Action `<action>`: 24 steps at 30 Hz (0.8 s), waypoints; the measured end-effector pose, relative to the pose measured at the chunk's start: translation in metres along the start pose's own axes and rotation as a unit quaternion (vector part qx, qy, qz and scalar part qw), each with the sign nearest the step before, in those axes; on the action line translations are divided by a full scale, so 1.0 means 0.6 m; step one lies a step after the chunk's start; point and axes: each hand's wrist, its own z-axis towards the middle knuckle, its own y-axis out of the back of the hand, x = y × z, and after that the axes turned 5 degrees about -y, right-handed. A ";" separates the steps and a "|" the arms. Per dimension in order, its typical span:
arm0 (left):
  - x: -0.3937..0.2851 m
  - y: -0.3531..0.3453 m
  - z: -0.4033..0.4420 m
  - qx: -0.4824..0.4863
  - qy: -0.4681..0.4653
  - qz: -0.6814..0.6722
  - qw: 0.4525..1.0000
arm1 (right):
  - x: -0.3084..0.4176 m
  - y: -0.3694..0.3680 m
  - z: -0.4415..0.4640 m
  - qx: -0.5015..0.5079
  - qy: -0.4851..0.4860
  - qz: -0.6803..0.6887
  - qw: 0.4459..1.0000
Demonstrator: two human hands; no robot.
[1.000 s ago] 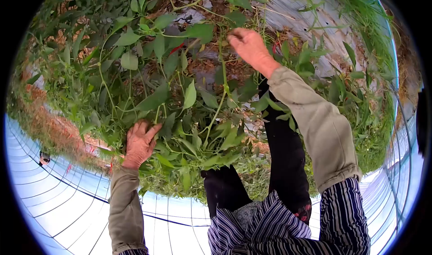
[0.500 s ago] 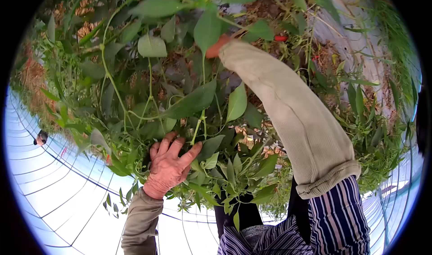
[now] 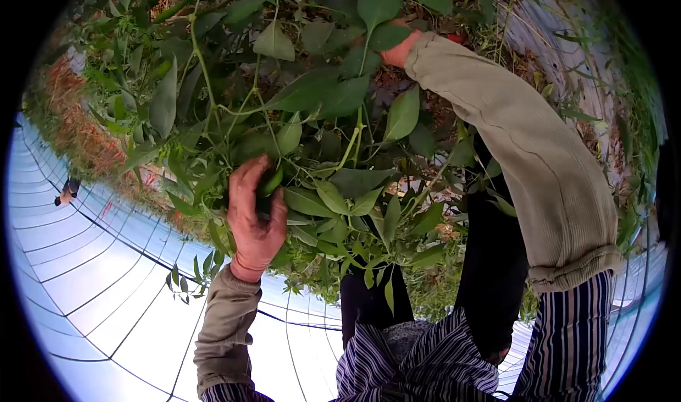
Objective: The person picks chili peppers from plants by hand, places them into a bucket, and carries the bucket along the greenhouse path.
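My left hand (image 3: 257, 221) is in the foliage left of centre, its fingers curled and its thumb bent towards them. A glossy green pepper (image 3: 272, 180) shows between finger and thumb, partly hidden by the hand and leaves. Around it are the broad leaves and green forked stems of a pepper plant (image 3: 355, 143). My right hand (image 3: 401, 46) reaches far into the plant at the top. Leaves cover its fingers, so what it touches is hidden. Loose beige sleeves cover both forearms.
A red pepper (image 3: 456, 39) shows beside my right wrist. Pale ground sheeting (image 3: 560, 61) runs along the right, with grass beyond it. Another person (image 3: 67, 191) is far off at the left edge, under the ribbed greenhouse cover (image 3: 106, 288). My dark-trousered legs (image 3: 493, 224) stand close to the plant.
My left hand has turned from lying spread on the leaves to curling around the green pepper. My right arm has shifted right and slightly up, and the view has moved with my head.
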 end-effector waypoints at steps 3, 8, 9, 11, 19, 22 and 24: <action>-0.016 0.015 0.004 0.009 0.005 0.064 0.998 | 0.002 -0.009 -0.034 0.010 0.003 0.028 1.000; -0.025 0.026 -0.006 0.038 0.016 0.153 0.987 | -0.007 -0.028 -0.091 0.018 -0.001 0.037 0.999; -0.024 0.030 -0.005 0.035 0.036 0.139 0.989 | -0.014 -0.036 -0.104 -0.010 0.000 0.078 0.997; -0.031 0.032 0.001 0.029 0.047 0.116 0.992 | -0.018 -0.019 -0.152 -0.054 -0.036 0.220 0.973; -0.036 -0.009 0.007 0.045 0.085 0.056 0.994 | 0.055 0.111 -0.262 0.021 -0.007 0.151 0.988; -0.013 -0.008 -0.004 0.053 0.051 0.071 0.995 | 0.038 0.110 -0.258 -0.117 -0.018 0.185 0.976; 0.001 -0.004 -0.007 0.065 -0.014 0.144 0.987 | 0.001 0.144 -0.248 -0.134 -0.082 0.350 0.923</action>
